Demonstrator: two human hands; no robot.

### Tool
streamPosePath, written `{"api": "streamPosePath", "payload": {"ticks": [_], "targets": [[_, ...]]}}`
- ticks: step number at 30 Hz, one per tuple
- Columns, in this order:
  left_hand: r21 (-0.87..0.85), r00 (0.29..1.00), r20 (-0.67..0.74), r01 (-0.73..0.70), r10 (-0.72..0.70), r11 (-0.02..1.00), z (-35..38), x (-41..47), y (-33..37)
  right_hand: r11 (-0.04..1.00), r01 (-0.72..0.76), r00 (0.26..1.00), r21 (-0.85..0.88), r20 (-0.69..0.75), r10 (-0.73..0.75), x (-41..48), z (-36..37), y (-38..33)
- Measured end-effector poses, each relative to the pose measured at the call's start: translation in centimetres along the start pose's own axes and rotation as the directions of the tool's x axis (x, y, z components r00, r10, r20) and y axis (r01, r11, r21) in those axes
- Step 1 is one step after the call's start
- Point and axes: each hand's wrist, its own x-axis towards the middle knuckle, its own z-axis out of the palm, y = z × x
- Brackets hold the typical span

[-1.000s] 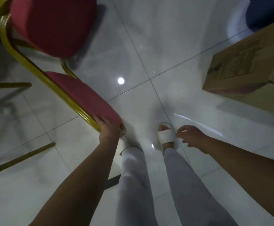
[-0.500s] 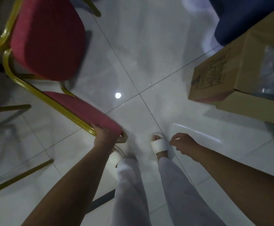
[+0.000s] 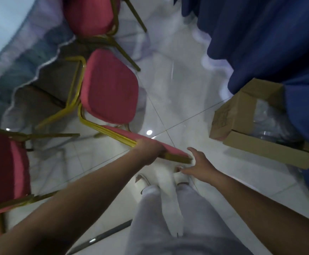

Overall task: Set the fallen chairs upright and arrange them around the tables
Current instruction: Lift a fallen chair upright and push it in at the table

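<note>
Red chair (image 3: 109, 87) on glossy white tiled floor (image 3: 177, 100)

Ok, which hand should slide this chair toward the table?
Left. The left hand grips the chair back; the right hand is open beside its end, holding nothing.

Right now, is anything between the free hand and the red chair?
No, nothing visible. The right hand is open just beside the top corner of the chair back, which the left hand grips.

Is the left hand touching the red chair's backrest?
Touching. The head view shows the left hand gripping the top edge of the red chair's backrest, fingers curled over it.
</note>
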Motion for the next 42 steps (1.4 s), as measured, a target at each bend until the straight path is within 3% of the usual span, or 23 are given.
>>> {"api": "streamPosePath", "payload": {"ticks": [4, 8, 12, 16, 26, 30, 36, 42], "targets": [[-0.243, 0.992, -0.116, -0.071, 0.043, 0.968, -6.5, -6.2, -1.5, 0.957, 0.178, 0.977, -0.231, -0.072, -0.199, -2.7, -3.8, -2.4], [-0.396, 0.958, -0.287, -0.102, -0.018, 0.913, -9.1, -11.7, -4.4, 0.926, 0.342, 0.897, -0.162, -0.236, -0.373, -3.6, -8.8, -4.6], [-0.535, 0.901, -0.419, -0.147, -0.11, 0.832, -7.7, -16.5, -7.4, 0.882, 0.435, 0.863, -0.179, -0.198, -0.465, -3.7, -10.9, -8.5], [-0.663, 0.862, -0.463, -0.181, -0.207, 0.726, -5.2, -18.9, -11.8, 0.812, 0.525, 0.821, -0.255, -0.1, -0.562, -3.4, -10.0, -15.5], [-0.854, 0.708, -0.457, -0.18, -0.539, 0.488, 0.1, -22.0, -22.8, 0.65, 0.522, 0.805, -0.552, 0.068, -0.589, 0.4, -6.4, -34.3], [-0.88, 0.664, -0.432, -0.164, -0.61, 0.445, 1.5, -21.2, -25.6, 0.565, 0.516, 0.791, -0.644, 0.105, -0.603, 2.3, -5.1, -39.9], [-0.939, 0.624, -0.323, -0.114, -0.712, 0.326, 3.3, -20.2, -26.9, 0.403, 0.552, 0.75, -0.73, 0.224, -0.622, 4.1, -3.7, -46.1], [-0.98, 0.505, -0.198, -0.095, -0.84, 0.174, 3.2, -19.9, -26.6, 0.233, 0.593, 0.689, -0.771, 0.335, -0.642, 5.3, -3.0, -50.6]]}}
